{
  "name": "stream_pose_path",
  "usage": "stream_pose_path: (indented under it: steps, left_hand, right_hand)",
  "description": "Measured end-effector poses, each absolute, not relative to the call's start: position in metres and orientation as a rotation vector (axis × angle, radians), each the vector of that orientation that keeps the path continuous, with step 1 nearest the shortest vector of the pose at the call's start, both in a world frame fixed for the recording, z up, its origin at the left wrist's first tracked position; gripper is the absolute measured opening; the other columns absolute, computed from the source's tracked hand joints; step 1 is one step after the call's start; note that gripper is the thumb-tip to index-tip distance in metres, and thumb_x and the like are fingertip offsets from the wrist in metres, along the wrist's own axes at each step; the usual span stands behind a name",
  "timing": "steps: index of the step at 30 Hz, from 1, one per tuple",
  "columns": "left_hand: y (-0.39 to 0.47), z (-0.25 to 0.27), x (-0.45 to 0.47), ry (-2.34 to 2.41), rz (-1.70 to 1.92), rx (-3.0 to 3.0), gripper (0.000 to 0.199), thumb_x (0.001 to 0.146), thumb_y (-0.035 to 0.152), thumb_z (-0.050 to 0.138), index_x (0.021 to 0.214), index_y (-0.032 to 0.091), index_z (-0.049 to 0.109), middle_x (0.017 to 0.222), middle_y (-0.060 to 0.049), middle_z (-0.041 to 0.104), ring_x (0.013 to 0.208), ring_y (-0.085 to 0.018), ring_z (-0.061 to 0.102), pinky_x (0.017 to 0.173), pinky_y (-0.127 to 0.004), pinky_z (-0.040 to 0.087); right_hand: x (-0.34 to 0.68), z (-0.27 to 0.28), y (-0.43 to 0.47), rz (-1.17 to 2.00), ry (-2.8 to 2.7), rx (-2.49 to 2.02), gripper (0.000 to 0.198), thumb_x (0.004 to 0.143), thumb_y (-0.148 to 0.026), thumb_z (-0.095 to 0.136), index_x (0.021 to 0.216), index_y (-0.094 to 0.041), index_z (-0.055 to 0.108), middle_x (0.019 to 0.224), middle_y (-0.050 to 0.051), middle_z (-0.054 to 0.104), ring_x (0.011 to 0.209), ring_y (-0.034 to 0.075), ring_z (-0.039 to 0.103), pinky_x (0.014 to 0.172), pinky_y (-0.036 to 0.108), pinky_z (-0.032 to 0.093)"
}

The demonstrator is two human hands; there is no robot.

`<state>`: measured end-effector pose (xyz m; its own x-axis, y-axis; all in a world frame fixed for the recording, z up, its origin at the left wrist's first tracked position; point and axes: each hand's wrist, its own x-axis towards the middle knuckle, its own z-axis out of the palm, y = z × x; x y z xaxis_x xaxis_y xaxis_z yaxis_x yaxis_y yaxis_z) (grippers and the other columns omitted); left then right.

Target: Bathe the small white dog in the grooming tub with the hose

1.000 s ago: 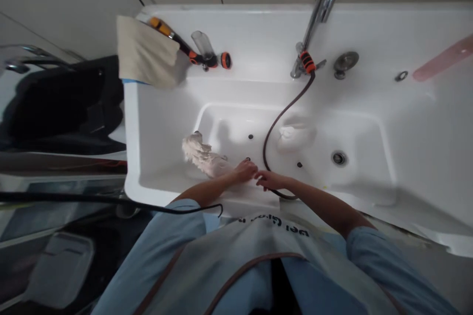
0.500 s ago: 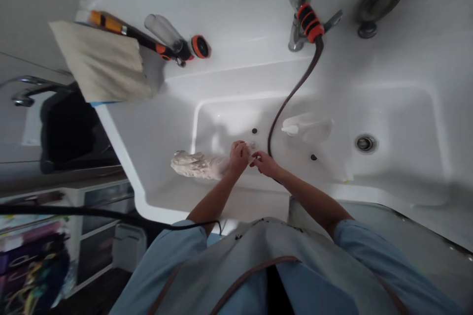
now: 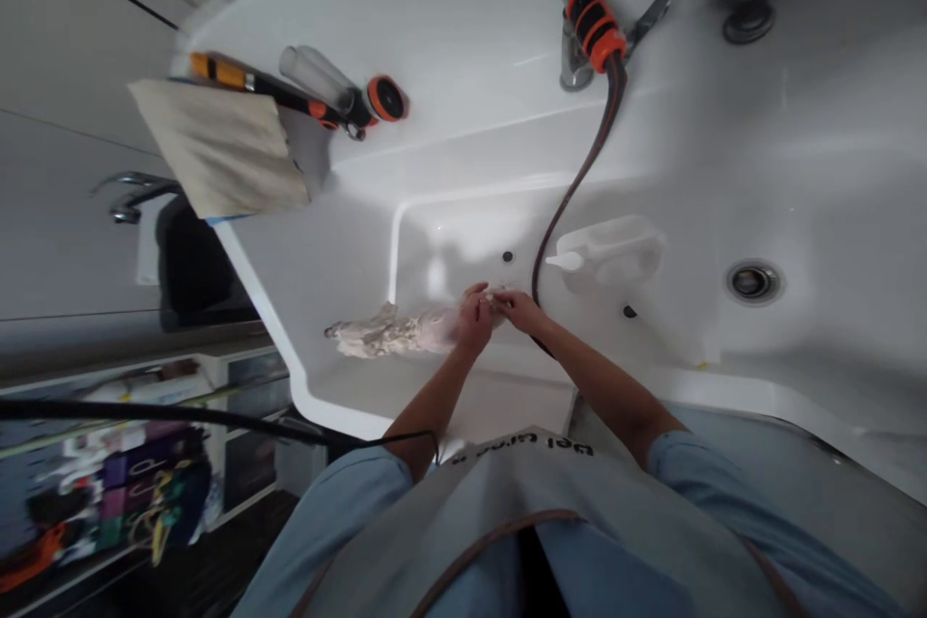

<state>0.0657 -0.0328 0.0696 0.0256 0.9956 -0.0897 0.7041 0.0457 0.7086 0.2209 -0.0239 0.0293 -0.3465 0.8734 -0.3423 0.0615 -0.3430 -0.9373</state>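
A long, pale pinkish-white crumpled bundle (image 3: 391, 328) lies in the white basin, its ragged end pointing left. I cannot tell whether it is wet cloth or something wrapped. My left hand (image 3: 474, 319) is closed around its right end. Close beside it, my right hand (image 3: 522, 311) has its fingers pinched together at a small pale bit by the left fingertips. What exactly sits between the right fingers is too small to make out. The dark hose (image 3: 575, 183) runs down just behind my right hand.
A translucent white bottle (image 3: 615, 249) lies on its side right of the hose. The hose joins the tap by an orange connector (image 3: 595, 27). A drain (image 3: 754, 281) is at the right. Beige cloth (image 3: 224, 150) and a yellow-handled tool (image 3: 221, 70) rest on the upper-left ledge.
My hands have come closer together, the right fingers now meeting the left ones. The bundle's left end has shifted and looks thinner. The view has moved a little.
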Motion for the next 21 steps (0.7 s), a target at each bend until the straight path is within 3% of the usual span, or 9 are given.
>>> stream_pose_path:
  steps: [3,6,9,12,17,21]
  left_hand:
    - [-0.028,0.076,0.074,1.774,0.609,1.519,0.027,0.105,0.038,0.050,0.090,0.021,0.065,0.130,-0.014,0.072,0.124,-0.025,0.068,0.111,-0.044,0.055]
    - [-0.020,0.079,0.081,1.800,0.626,1.318,0.030,0.106,0.041,0.047,0.094,0.020,0.065,0.131,-0.015,0.073,0.118,-0.025,0.071,0.102,-0.042,0.060]
    - [-0.011,0.080,0.085,1.777,0.623,1.223,0.034,0.106,0.045,0.045,0.099,0.019,0.066,0.133,-0.016,0.074,0.104,-0.022,0.072,0.090,-0.037,0.062]
    - [-0.006,0.076,0.088,1.747,0.619,1.191,0.034,0.104,0.045,0.043,0.094,0.020,0.064,0.132,-0.016,0.074,0.096,-0.019,0.072,0.086,-0.033,0.062]
    - [0.002,0.064,0.095,1.729,0.619,1.179,0.035,0.099,0.052,0.045,0.092,0.021,0.060,0.123,-0.014,0.076,0.105,-0.020,0.073,0.089,-0.033,0.063]
    - [0.007,0.060,0.098,1.735,0.585,1.165,0.036,0.095,0.057,0.047,0.089,0.023,0.057,0.122,-0.014,0.075,0.101,-0.021,0.074,0.082,-0.035,0.064]
  right_hand:
    - [0.220,0.019,-0.020,1.725,-1.232,-1.281,0.019,0.080,-0.020,0.077,0.098,-0.018,0.083,0.095,0.003,0.077,0.098,0.022,0.068,0.098,0.033,0.052]
    - [0.217,0.011,-0.016,1.770,-1.076,-1.328,0.037,0.068,-0.015,0.086,0.105,-0.018,0.082,0.102,0.004,0.075,0.098,0.020,0.067,0.093,0.031,0.054]
    - [0.219,0.005,-0.011,1.987,-0.834,-1.270,0.043,0.072,-0.018,0.083,0.115,-0.017,0.077,0.087,-0.001,0.071,0.071,0.014,0.060,0.070,0.025,0.052]
    - [0.226,0.000,-0.002,2.148,-0.714,-1.140,0.035,0.075,-0.024,0.080,0.108,-0.017,0.071,0.070,-0.007,0.061,0.053,0.009,0.047,0.052,0.020,0.041]
    - [0.233,-0.006,0.009,2.145,-0.780,-1.068,0.043,0.064,-0.021,0.083,0.103,-0.020,0.065,0.070,-0.010,0.058,0.054,0.007,0.047,0.050,0.018,0.038]
    - [0.228,-0.012,0.011,2.164,-0.816,-1.063,0.033,0.063,-0.017,0.074,0.093,-0.020,0.062,0.066,-0.011,0.055,0.054,0.008,0.048,0.052,0.019,0.039]
